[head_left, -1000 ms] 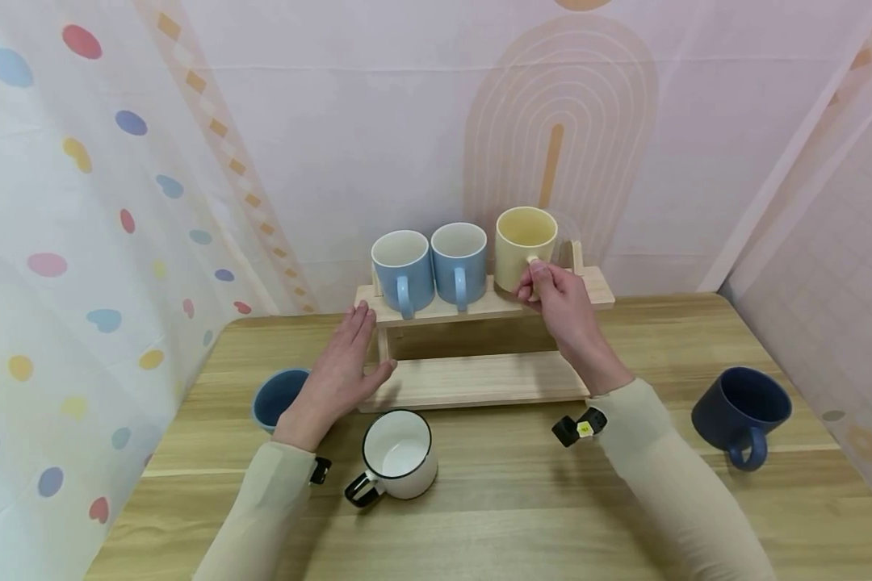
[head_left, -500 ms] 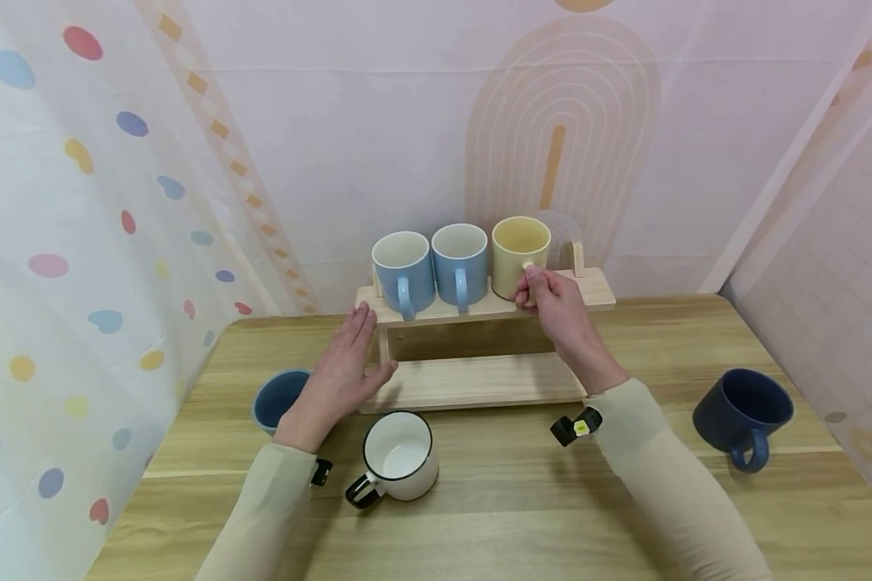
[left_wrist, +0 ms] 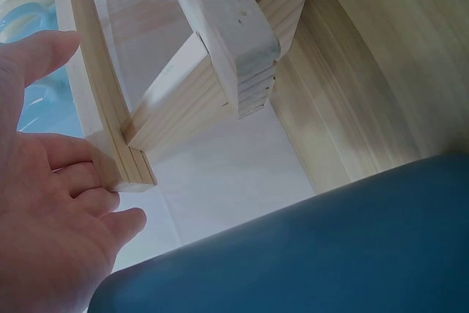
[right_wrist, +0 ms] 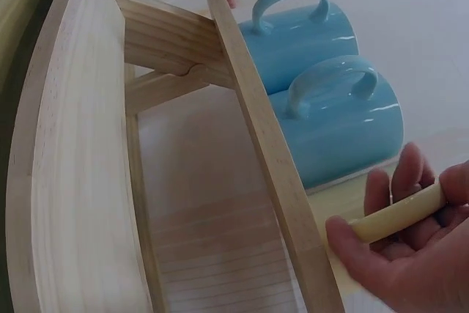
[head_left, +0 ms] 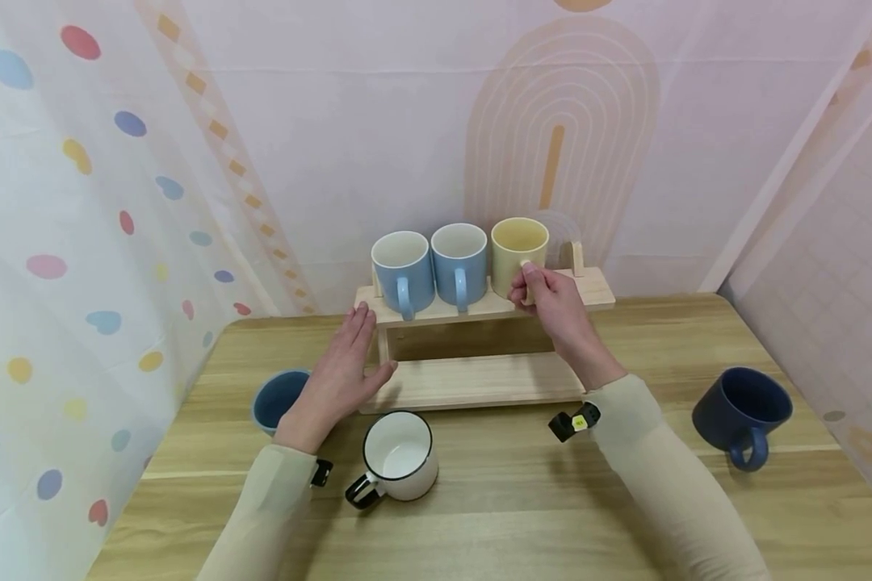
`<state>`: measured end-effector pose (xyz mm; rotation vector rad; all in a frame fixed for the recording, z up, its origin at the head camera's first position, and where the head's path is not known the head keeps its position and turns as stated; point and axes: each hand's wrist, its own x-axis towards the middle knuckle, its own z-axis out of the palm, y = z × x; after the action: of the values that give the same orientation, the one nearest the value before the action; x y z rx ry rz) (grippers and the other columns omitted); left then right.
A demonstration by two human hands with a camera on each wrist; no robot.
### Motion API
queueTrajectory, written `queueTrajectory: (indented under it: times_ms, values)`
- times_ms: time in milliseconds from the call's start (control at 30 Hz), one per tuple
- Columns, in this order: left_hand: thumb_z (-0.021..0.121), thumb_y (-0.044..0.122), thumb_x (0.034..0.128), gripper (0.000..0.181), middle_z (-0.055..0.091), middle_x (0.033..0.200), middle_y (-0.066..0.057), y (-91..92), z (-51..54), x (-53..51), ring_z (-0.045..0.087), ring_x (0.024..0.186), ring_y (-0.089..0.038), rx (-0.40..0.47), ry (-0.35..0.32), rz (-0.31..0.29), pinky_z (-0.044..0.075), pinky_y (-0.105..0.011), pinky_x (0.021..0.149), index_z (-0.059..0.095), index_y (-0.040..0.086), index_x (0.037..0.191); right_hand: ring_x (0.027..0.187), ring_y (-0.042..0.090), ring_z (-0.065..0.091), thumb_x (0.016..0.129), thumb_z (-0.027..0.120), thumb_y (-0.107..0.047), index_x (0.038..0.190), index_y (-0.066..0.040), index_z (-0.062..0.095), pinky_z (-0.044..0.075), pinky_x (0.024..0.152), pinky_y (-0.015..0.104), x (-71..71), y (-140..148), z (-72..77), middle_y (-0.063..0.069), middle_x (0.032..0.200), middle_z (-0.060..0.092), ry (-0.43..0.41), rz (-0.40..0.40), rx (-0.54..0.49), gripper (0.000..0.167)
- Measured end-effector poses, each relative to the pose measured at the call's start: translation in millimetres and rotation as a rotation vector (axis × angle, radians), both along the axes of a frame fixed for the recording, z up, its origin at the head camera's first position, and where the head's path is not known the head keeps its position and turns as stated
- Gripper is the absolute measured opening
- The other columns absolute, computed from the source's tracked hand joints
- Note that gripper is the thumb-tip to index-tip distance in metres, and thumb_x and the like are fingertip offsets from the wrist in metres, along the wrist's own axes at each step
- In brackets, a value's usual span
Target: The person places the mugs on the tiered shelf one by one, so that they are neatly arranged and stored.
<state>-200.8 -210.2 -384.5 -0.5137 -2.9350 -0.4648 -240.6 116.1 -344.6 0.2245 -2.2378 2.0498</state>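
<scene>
A yellow mug [head_left: 512, 252] stands on the top board of a two-tier wooden rack [head_left: 472, 381]. My right hand [head_left: 558, 311] pinches its handle [right_wrist: 403, 214], fingers curled round it in the right wrist view. To its left on the same board are two light blue mugs [head_left: 403, 274], handles facing me. My left hand [head_left: 337, 367] rests on the left end of the top board with fingers fairly straight; in the left wrist view its fingertips [left_wrist: 99, 199] touch the board's end. The yellow mug's lower part is partly hidden by my right hand.
A white enamel mug [head_left: 400, 456] with black rim and handle stands in front of the rack. A blue mug [head_left: 278, 399] is partly behind my left wrist. A navy mug [head_left: 741, 410] stands at the right of the wooden table [head_left: 523, 524]. A curtain hangs behind.
The yellow mug has come down onto the top board and shifted slightly left, with my right hand still on its handle. My left hand has stayed in place.
</scene>
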Motion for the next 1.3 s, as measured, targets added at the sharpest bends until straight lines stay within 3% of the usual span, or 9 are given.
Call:
queueTrajectory:
  times_ms: [267,633,1033,1300]
  values:
    - [0.070,0.037,0.0980,0.091,0.014,0.170,-0.023,-1.0,0.0,-1.5,0.010,0.158,-0.040,-0.007,0.001,0.008,0.020,-0.056,0.124,0.021,-0.007,0.161,0.098,0.018,0.066,0.113,0.044,-0.036,0.115,0.007,0.065,0.056,0.096,0.041,-0.2,1,0.2,0.010,0.099,0.069,-0.048,0.003,0.010,0.047]
    - [0.070,0.036,0.0979,0.090,0.015,0.170,-0.025,-0.7,-0.5,-1.2,0.011,0.157,-0.041,-0.004,0.009,0.004,0.020,-0.057,0.124,0.022,-0.008,0.161,0.112,0.018,0.066,0.113,0.043,-0.035,0.131,0.009,0.061,0.054,0.102,0.036,6.5,5,-3.9,0.023,0.128,0.067,-0.030,0.002,-0.076,0.051]
    - [0.069,0.036,0.0984,0.090,0.014,0.170,-0.025,-0.3,0.4,-1.8,0.010,0.158,-0.041,0.008,0.007,-0.010,0.019,-0.057,0.124,0.022,-0.009,0.160,0.131,0.032,0.058,0.113,0.043,-0.033,0.140,0.009,0.056,0.047,0.111,0.045,21.3,18,-7.8,0.025,0.140,0.059,0.025,-0.010,-0.076,0.052]
    - [0.069,0.036,0.0985,0.090,0.014,0.170,-0.025,-0.5,0.5,-1.8,0.010,0.157,-0.041,0.007,0.001,-0.010,0.020,-0.057,0.124,0.022,-0.009,0.160,0.133,0.031,0.058,0.112,0.044,-0.040,0.144,0.004,0.053,0.045,0.113,0.044,32.4,26,-12.3,0.021,0.143,0.059,0.055,0.002,-0.022,0.056]
